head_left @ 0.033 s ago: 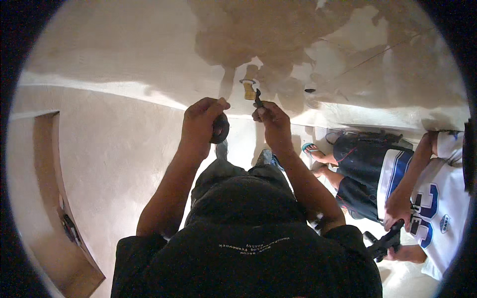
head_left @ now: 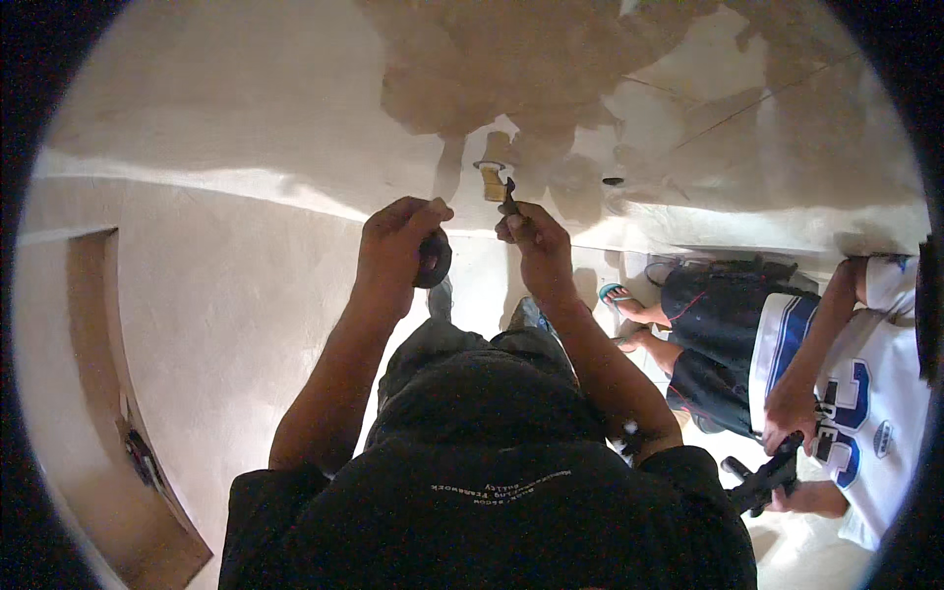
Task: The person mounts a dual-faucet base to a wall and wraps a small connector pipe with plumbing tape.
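Note:
In my left hand [head_left: 391,251] is a black ring-shaped roll [head_left: 434,262] that looks like tape, gripped by closed fingers with the thumb at the top. A narrow dark piece [head_left: 509,197] with a hooked tip is pinched in my right hand [head_left: 543,251]; its lower part is hidden by the fingers, and I cannot make out its kind. That tip is right beside a yellowish, brass-looking pipe fitting [head_left: 494,185], which sticks out of the wall through a grey ring [head_left: 490,164]. Whether tip and fitting touch does not show.
The wall [head_left: 246,88] carries brown patches and a small dark hole [head_left: 614,181] right of the fitting. Close on my right stands another person [head_left: 733,344] holding a black device [head_left: 762,480]. At the left a recess [head_left: 93,324] has small objects [head_left: 141,457] on its edge.

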